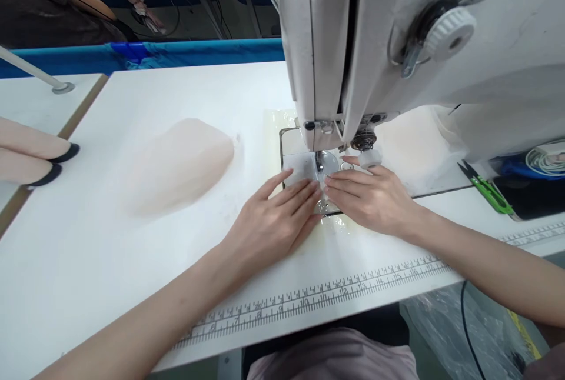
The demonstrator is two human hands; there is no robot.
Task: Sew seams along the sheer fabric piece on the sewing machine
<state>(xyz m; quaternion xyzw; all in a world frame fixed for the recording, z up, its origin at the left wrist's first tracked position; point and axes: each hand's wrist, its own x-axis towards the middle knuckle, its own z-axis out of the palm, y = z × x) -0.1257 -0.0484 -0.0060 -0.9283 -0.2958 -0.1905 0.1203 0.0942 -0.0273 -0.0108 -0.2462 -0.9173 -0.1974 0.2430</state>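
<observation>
My left hand [273, 221] lies flat on the table with its fingers stretched toward the needle of the white sewing machine [397, 45]. Its fingertips press on a small white piece of fabric [300, 169] over the needle plate. My right hand [375, 197] rests palm down on the other side, fingers extended and pressing the same piece just in front of the presser foot [321, 163]. The fingertips of both hands nearly meet under the needle.
A pale pink stack of fabric pieces [176, 165] lies on the white table [132, 250] to the left. Green thread snips [488, 190] sit at the right. A printed ruler [331, 295] runs along the front edge. Black-tipped pink forms [39, 156] lie at far left.
</observation>
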